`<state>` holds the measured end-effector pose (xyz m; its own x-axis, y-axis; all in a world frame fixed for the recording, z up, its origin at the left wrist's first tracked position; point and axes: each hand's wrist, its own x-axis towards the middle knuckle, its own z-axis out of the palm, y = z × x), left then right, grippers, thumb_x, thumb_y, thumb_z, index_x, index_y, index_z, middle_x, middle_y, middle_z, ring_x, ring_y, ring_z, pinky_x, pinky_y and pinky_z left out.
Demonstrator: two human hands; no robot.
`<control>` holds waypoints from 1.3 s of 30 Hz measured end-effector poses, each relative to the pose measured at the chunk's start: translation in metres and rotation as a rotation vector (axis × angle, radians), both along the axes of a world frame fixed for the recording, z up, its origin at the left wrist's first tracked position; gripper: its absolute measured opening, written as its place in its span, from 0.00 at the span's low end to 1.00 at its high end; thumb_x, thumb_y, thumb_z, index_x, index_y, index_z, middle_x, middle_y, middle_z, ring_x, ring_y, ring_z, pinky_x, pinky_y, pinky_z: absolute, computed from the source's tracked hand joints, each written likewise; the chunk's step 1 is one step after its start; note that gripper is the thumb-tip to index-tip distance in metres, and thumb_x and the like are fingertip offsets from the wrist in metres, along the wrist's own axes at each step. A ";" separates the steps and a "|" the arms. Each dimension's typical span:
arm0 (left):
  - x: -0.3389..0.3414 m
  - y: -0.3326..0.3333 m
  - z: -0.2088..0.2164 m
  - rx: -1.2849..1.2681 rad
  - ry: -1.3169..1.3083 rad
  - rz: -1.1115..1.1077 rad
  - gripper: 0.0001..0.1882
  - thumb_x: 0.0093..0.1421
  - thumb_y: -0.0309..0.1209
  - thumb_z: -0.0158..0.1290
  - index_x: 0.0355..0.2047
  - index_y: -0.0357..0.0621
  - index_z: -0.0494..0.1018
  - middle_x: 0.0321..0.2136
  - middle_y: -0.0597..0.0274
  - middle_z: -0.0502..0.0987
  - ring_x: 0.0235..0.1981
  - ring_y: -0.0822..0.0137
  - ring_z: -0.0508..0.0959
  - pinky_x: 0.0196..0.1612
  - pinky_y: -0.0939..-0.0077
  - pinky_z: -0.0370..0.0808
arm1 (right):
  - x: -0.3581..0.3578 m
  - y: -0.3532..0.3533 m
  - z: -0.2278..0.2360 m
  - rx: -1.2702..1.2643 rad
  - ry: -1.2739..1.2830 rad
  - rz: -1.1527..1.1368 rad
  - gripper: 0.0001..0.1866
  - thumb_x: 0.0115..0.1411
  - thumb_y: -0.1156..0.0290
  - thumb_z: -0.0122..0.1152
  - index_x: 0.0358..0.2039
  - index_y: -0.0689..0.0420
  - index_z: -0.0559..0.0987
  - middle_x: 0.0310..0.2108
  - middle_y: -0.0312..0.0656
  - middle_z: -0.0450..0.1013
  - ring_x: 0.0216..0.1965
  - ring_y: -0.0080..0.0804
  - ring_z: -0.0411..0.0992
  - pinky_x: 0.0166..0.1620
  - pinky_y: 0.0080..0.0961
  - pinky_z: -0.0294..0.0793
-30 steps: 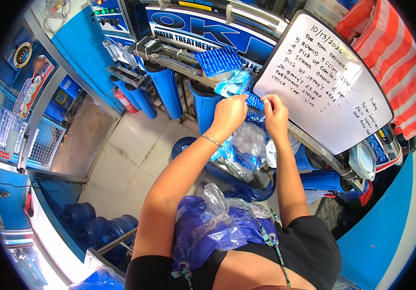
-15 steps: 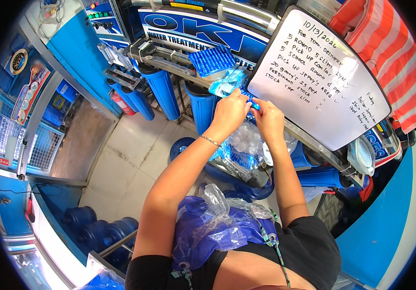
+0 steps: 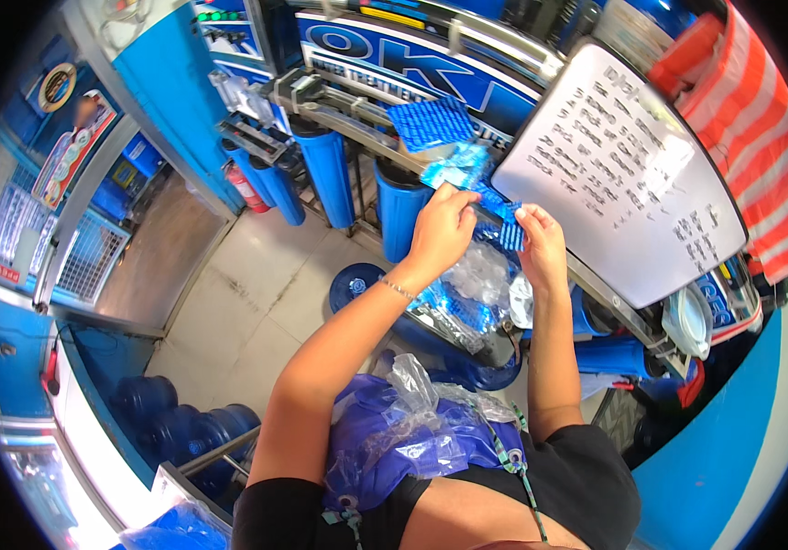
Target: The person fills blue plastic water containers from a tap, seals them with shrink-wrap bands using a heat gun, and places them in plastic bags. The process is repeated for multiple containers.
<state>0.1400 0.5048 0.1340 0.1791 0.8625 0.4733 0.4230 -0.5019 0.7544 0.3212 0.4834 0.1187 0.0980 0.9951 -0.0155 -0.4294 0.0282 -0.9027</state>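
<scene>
Both hands are raised just left of the whiteboard (image 3: 628, 183). Left hand (image 3: 440, 234) – fingers curled shut – pinches the near end of a blue ribbed strip (image 3: 504, 225), with a crinkled blue wrapper (image 3: 456, 170) touching its fingertips above. Right hand (image 3: 541, 243) pinches the strip's other end between thumb and forefinger, right beside the whiteboard's lower edge. Below the whiteboard's left corner lies a clear bag (image 3: 476, 275) – and nearer the chest, a blue bag (image 3: 394, 445).
</scene>
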 end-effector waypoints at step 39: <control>-0.651 -0.457 0.008 0.183 -1.378 1.261 0.03 0.66 0.28 0.49 0.36 0.44 0.67 0.40 0.53 0.78 0.37 0.66 0.80 0.41 0.73 0.78 | -0.955 -0.199 0.003 0.337 -0.338 1.927 0.13 0.63 0.80 0.44 0.42 0.59 0.77 0.28 0.35 0.71 0.23 0.16 0.63 0.26 0.14 0.66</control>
